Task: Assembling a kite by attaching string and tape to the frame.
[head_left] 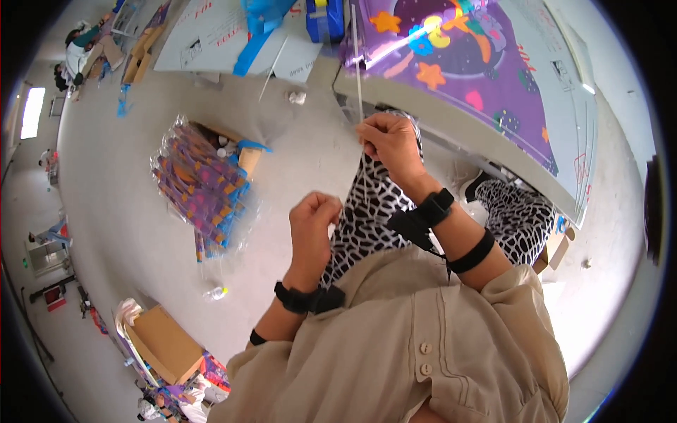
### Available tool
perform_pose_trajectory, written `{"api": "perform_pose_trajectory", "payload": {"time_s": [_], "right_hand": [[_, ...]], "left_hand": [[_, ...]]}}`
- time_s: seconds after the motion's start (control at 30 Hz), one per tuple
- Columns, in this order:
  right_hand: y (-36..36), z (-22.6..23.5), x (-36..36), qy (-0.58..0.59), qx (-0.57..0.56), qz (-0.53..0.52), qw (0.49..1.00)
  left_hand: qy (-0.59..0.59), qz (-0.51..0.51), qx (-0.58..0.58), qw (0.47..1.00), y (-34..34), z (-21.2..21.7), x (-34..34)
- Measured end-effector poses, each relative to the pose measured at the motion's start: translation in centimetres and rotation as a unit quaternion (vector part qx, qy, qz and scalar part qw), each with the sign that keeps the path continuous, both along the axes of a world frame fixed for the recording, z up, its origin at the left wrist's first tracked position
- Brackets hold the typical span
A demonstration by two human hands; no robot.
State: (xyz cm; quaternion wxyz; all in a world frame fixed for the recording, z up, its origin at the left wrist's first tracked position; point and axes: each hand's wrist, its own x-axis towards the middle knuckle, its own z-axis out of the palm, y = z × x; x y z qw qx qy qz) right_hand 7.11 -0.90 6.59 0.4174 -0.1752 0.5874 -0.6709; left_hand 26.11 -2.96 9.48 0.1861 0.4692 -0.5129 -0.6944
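My right hand [392,144] is closed in a pinch near the table's front edge. From its fingertips a thin white strip [357,74] runs up over the edge and across the tabletop. Whether the strip is stiff or soft cannot be made out. Over my lap hangs my left hand [312,224], fingers curled in; anything inside them is hidden. Beyond the right hand lies a purple printed sheet [486,88] with stars, a moon and planets, glossy along its left part. Left of the sheet's corner stands a blue object [325,21] with a yellow part, cut off by the view.
Blue strips [255,42] hang over the pale, board-covered table [204,42]. A clear bag [204,183] of purple and orange printed goods lies on the floor at left. Beyond it are a bottle [216,292] and an open cardboard box [166,343]. People work along the left side.
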Motion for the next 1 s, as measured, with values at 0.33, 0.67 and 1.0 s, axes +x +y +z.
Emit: {"api": "perform_pose_trajectory", "payload": {"time_s": [0.33,0.67,1.0], "right_hand": [[-11.0,-2.0,-14.1,0.279,0.134,-0.022,0.951],[-17.3,0.1,-13.8,0.158,0.129,-0.058,0.977],[-17.5,1.5,-10.9,-0.108,0.049,-0.098,0.988]], "left_hand": [[-0.007,-0.028,0.065,0.997,-0.8,0.8,0.8],[0.014,-0.010,0.105,0.994,-1.5,0.9,1.3],[0.028,-0.057,0.073,0.995,-1.5,0.9,3.1]]}}
